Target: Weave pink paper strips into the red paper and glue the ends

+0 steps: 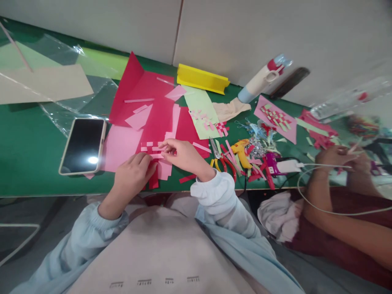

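Observation:
A small woven piece of red and pink paper strips (pixel 148 149) lies near the table's front edge, over red and pink sheets. My left hand (pixel 131 173) is closed at its lower left side, the fingers curled and holding it against the table. From the right, my right hand (pixel 183 156) pinches the end of a pink paper strip (pixel 157 156) at the weave's right side. The fingertips partly hide the strip's end. Loose red strips (pixel 153 176) hang below the weave, toward the table edge.
A phone (pixel 83 146) lies left of the paper. To the right are scissors (pixel 216 152), a yellow glue gun (pixel 241 152), paper scraps and a white charger (pixel 286 166) with its cable. A bottle (pixel 260 81) leans at the wall. A co-worker's hands (pixel 332 157) work at far right.

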`<action>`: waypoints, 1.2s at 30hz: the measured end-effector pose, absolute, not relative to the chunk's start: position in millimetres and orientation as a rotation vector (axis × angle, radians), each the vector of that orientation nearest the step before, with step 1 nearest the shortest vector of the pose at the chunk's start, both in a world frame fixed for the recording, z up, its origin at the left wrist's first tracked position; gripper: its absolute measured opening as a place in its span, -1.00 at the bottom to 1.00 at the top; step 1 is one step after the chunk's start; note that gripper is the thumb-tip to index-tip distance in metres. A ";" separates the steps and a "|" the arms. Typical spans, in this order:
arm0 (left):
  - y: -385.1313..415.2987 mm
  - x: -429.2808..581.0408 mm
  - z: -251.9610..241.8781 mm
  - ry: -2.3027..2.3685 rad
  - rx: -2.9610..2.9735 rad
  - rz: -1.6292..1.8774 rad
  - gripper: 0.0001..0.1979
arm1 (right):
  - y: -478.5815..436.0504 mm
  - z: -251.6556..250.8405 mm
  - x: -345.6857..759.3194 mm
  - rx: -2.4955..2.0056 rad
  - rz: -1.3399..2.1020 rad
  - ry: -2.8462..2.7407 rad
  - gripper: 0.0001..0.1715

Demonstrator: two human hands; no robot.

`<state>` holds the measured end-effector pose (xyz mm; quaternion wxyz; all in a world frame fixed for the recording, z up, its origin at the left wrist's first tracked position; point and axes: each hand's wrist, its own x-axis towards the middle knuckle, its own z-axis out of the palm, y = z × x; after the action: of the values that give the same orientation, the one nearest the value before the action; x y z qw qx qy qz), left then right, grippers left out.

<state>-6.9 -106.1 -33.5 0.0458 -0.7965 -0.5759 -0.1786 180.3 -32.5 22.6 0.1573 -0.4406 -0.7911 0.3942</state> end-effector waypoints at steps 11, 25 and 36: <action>-98.5 2.2 -26.4 -2.067 -2.307 -0.420 -0.69 | -40.7 36.4 181.3 -1.146 0.967 -2.137 -0.67; -98.6 -2.7 -23.1 -2.158 -2.370 -0.426 -0.70 | -78.5 8.7 179.4 -0.958 0.731 -2.875 -0.58; -98.4 -3.3 -25.0 -2.142 -2.340 -0.411 -0.70 | -69.4 11.4 174.8 -1.094 0.528 -2.794 -0.78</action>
<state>-3.3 -98.4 -25.0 -0.0287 -0.7311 -0.6695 -0.1284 174.8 -69.4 11.4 0.0473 -0.3587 -0.9161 0.1730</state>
